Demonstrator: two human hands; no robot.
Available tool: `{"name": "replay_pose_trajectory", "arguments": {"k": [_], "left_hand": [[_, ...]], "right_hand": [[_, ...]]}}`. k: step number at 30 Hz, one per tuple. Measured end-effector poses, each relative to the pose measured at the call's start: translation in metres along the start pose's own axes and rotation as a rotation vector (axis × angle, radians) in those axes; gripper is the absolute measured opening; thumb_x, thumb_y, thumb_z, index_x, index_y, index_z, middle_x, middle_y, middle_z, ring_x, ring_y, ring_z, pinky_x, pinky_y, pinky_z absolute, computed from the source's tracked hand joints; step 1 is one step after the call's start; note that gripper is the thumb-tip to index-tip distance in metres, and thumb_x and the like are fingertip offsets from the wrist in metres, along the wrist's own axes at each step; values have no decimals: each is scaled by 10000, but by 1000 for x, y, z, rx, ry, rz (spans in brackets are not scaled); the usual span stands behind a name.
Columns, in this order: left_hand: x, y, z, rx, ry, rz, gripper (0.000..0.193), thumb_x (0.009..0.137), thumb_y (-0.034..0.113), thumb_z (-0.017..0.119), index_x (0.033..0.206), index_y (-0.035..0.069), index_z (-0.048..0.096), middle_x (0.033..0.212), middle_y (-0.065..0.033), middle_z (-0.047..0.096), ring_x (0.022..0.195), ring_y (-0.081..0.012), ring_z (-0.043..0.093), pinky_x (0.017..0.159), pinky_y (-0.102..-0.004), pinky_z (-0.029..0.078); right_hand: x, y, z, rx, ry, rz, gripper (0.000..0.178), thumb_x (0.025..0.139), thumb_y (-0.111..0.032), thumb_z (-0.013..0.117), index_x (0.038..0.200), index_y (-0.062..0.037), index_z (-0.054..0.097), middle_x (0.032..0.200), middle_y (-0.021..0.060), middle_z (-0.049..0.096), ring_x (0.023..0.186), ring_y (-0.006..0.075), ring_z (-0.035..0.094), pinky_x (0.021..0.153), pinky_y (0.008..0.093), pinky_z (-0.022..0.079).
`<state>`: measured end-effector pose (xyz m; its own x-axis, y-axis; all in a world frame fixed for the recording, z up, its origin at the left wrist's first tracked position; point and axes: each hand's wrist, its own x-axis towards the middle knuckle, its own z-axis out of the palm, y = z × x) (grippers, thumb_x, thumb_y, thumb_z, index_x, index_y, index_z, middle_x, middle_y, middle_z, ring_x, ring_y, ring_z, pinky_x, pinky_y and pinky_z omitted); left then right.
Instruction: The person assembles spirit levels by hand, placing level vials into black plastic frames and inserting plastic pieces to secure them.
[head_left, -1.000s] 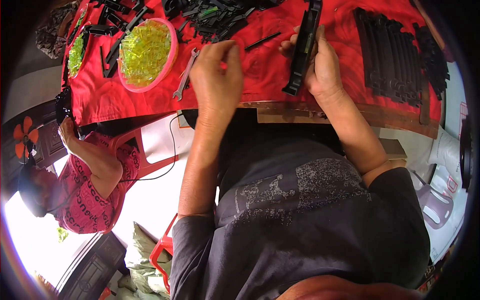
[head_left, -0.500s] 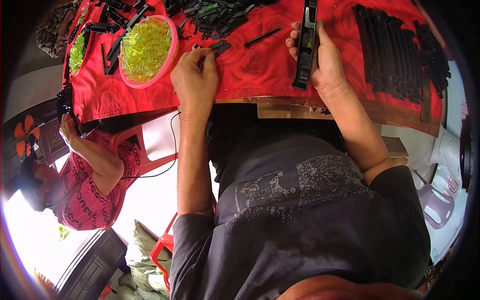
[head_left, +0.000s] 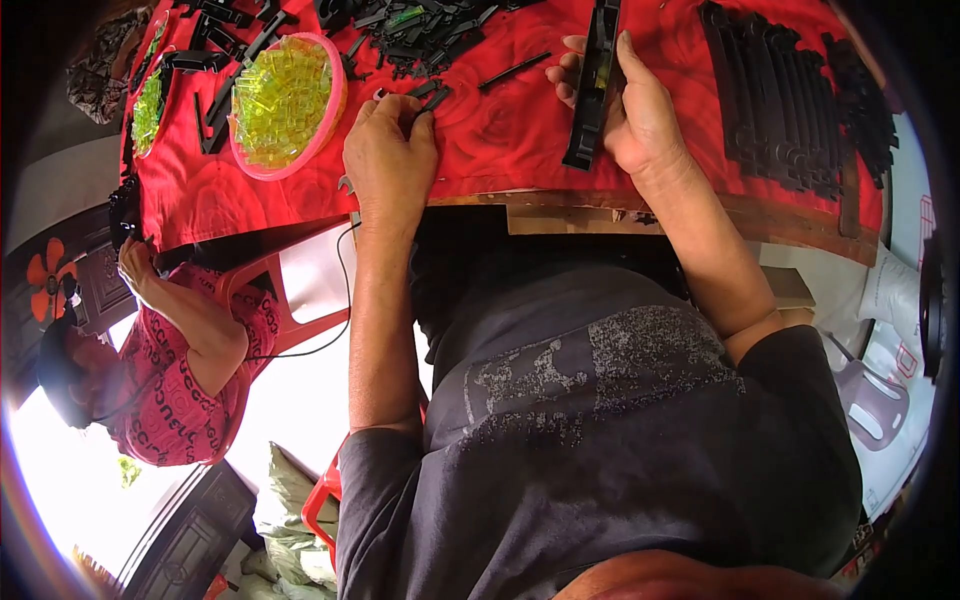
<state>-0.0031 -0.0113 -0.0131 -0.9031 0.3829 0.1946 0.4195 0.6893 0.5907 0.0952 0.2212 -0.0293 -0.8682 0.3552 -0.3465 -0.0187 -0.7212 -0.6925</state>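
My right hand (head_left: 645, 120) grips a long, narrow black plastic housing (head_left: 592, 95), held upright above the red cloth with the thumb on one side and the fingers on the other. A yellow-green spot shows inside its channel. My left hand (head_left: 388, 150) rests low over the cloth, its fingers pinched together beside small black plastic pieces (head_left: 432, 98). What lies between those fingertips is hidden. Left of that hand stands a pink-rimmed basket (head_left: 343, 95) filled with clear yellow-green plastic pieces (head_left: 280, 105). A wrench end (head_left: 345, 185) peeks out by my left wrist.
Loose black parts (head_left: 425, 35) are heaped at the back, with a thin black rod (head_left: 515, 70) nearby. Long black strips (head_left: 775, 110) lie in a row at the right. Another person (head_left: 190, 350) sits at the left, holding black parts. A cable (head_left: 345, 300) hangs below the table edge.
My right hand has shifted slightly left with the black housing, which is turned more so its channel shows less. The left hand's fingers have closed in a little near the small pieces.
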Motion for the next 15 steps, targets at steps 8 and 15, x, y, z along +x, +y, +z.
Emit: {"name": "replay_pose_trajectory", "arguments": {"k": [8,15], "left_hand": [[0,2,-2,64,-24,17,129,815,123,735,894,28,697,877,-148,643,790,-342,642,701,-443,497],[-5,5,-1,72,-25,63,125,821,100,719,873,12,649,881,-165,641,808,-374,634,710,-461,494]], "right_hand": [[2,1,-4,-7,-35,-2,544,1079,-437,369,1240,31,595,1035,119,669,1008,261,680,868,357,562],[2,2,-2,4,-18,1,540,1081,-433,366,1236,28,599,1036,121,674,1011,266,680,869,359,561]]}}
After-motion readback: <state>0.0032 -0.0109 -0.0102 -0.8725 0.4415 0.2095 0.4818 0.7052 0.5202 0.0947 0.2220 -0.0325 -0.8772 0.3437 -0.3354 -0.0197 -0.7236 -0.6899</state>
